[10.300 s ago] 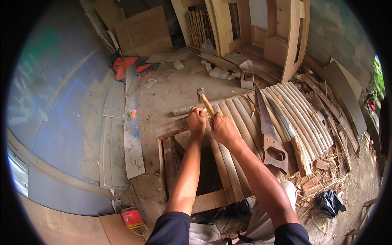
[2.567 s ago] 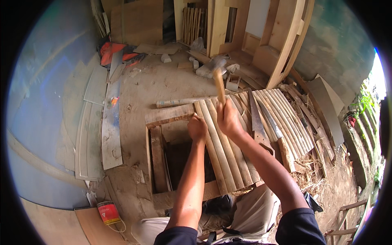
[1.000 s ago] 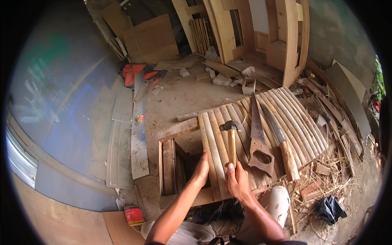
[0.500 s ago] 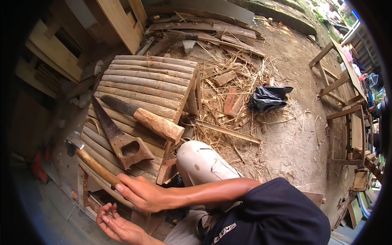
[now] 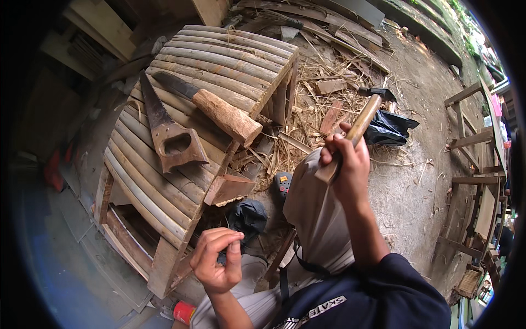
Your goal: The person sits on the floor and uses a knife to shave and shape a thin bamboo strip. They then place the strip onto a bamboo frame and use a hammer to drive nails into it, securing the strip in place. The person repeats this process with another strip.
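My right hand [image 5: 350,164] is wrapped round the wooden handle of a hammer [image 5: 362,122], raised over my right knee with its dark head pointing away from me. My left hand [image 5: 219,257] is closed in a pinch, thumb against the curled fingers, near the front corner of a slatted wooden bench [image 5: 156,189]. Whatever the pinch may hold is too small to make out. On the bench lie a handsaw [image 5: 170,137] with a wooden handle and, beside it, a dark-bladed machete [image 5: 216,109] with a thick, rough wooden handle.
Wood strips and shavings [image 5: 329,88] cover the ground beyond the bench, with a black plastic bag [image 5: 390,129] among them. Another dark bag [image 5: 247,216] lies below the bench's edge. A red container [image 5: 183,311] stands near my left forearm. Wooden frames [image 5: 471,137] stand far right.
My right hand has swung the hammer from the bench's left side over to the right, above my knee. My left hand has moved right and its fingers have closed. The view has shifted.
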A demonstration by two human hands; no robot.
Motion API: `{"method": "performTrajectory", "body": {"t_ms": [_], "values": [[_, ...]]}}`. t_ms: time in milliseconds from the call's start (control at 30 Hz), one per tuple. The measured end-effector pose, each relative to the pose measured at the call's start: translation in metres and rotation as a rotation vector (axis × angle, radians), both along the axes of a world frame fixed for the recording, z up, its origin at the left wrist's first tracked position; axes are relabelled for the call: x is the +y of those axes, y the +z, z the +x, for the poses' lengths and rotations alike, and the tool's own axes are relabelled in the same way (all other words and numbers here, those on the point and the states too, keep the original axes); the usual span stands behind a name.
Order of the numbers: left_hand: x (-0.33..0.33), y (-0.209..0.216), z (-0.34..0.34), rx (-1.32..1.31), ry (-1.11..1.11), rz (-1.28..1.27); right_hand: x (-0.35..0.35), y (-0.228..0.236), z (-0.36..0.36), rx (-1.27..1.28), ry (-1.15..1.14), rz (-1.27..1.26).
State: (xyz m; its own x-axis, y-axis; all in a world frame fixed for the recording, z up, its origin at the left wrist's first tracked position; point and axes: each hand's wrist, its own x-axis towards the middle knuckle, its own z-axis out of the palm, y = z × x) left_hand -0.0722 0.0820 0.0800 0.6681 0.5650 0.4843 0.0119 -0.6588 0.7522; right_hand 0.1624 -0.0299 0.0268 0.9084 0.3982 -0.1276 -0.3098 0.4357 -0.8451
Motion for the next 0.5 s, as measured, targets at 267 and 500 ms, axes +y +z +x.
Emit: {"method": "performTrajectory", "body": {"t_ms": [267, 500], "values": [[-0.059, -0.003, 0.1, -0.13, -0.2, -0.321, -0.091, -0.114, 0.095, -0.212, 0.261, -0.979], [-0.083, -0.038, 0.122, -0.078, -0.098, -0.44, -0.195, -0.301, 0.014, -0.698, 0.703, -1.296]]}}
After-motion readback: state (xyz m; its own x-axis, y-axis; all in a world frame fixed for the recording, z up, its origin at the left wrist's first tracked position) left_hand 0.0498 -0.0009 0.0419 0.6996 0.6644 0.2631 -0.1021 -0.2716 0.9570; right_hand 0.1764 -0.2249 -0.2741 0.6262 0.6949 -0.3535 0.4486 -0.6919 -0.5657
